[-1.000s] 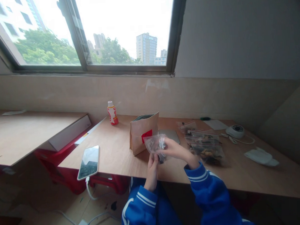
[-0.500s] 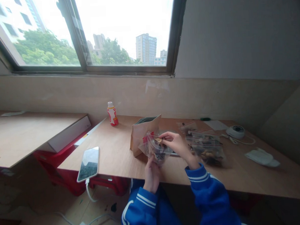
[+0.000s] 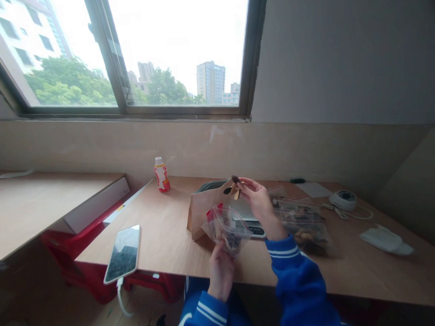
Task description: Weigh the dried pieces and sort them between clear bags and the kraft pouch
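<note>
We have a clear zip bag (image 3: 226, 232) gathered in our left hand (image 3: 220, 273), with a loose clump of dark dried pieces sagging into its lower part, and the hand closed around the bag from below, just inside the front edge of the desk (image 3: 158, 223). Our right hand (image 3: 260, 204) is raised, its forearm angled up from a blue striped sleeve (image 3: 294, 275) and its fingers curled, with the thumb and fingertips pressed together in a pinch on a few small brown dried pieces (image 3: 235, 186). What those pieces are is too small to tell. They sit level with the top of a kraft paper bag (image 3: 201, 216), which stands upright with a red patch on its front and its dark-lined mouth open, though we cannot see inside it. Below our right hand lies what looks like a small digital scale (image 3: 243, 211), partly hidden, with nothing visible on its top. So far, some pieces are out of the clear bag and in our fingers, while most remain inside it. Two more zip bags of dark pieces (image 3: 303, 226) lie flat on the desk to our right, sealed or not we cannot tell.
</note>
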